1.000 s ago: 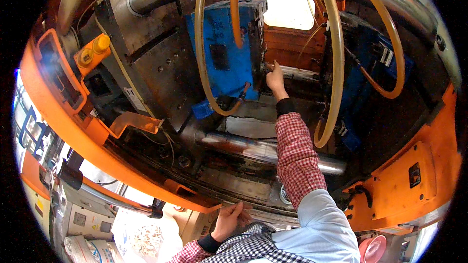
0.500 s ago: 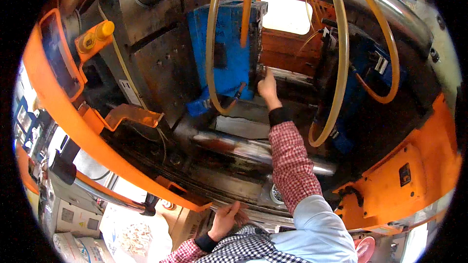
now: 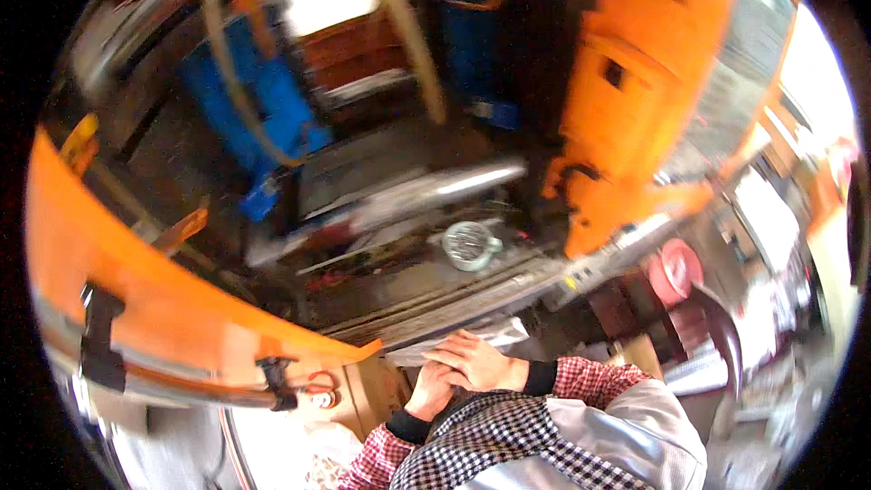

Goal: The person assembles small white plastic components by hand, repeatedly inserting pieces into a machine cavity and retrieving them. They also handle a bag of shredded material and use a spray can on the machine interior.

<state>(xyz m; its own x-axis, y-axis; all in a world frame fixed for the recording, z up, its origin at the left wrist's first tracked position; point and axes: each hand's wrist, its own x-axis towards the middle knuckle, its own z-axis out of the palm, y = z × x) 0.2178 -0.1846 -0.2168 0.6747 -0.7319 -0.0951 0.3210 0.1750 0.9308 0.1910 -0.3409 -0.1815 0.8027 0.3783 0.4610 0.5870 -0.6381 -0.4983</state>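
In front of my checked apron [image 3: 472, 440], both hands are together. My right hand [image 3: 485, 365] lies across my left, its fingers stretched out and fairly flat. Beneath it my left hand [image 3: 432, 392] has its fingers curled; their tips are covered, so anything inside is hidden. A crumpled clear-white plastic sheet [image 3: 499, 334] lies just beyond the hands, along the machine's front ledge. Further in stands a pale green cup [image 3: 469, 246] filled with small metallic-looking pieces. The blue mould block [image 3: 249, 91] is at the left inside the machine, blurred by motion and away from both hands.
Orange guard door [image 3: 181, 281] slants along the left; an orange panel [image 3: 626, 100] rises at right. Yellowish hoses [image 3: 408, 45] hang before the moulds. A shiny bar [image 3: 454, 180] crosses the machine. A pink basin [image 3: 674, 270] stands right; a cardboard box [image 3: 367, 390] stands near left.
My right hand has withdrawn from the blue mould block's edge and now rests over my left hand at my front. The view has swung right, bringing the green cup fully into sight.
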